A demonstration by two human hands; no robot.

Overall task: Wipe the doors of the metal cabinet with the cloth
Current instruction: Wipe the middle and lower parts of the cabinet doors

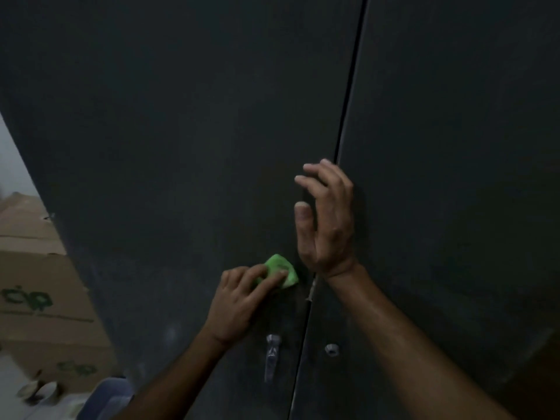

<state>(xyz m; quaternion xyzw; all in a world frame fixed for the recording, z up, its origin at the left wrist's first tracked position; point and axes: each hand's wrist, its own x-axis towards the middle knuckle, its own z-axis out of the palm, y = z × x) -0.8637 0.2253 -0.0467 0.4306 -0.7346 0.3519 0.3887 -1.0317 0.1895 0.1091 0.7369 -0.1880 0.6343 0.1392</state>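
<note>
A tall dark metal cabinet fills the view, with a left door [181, 147] and a right door [454, 177] meeting at a thin vertical seam. My left hand [239, 301] presses a small folded green cloth [283, 269] flat against the left door, just left of the seam, fingers laid over it. My right hand [325, 219] leans against the cabinet at the seam above the cloth, fingers loosely spread and holding nothing. A metal handle [271, 357] hangs on the left door below my left hand.
A round lock [331, 349] sits on the right door near the seam. Stacked cardboard boxes [39, 283] stand to the left of the cabinet. A blue container [106, 398] and rolls of tape [39, 392] lie at the bottom left.
</note>
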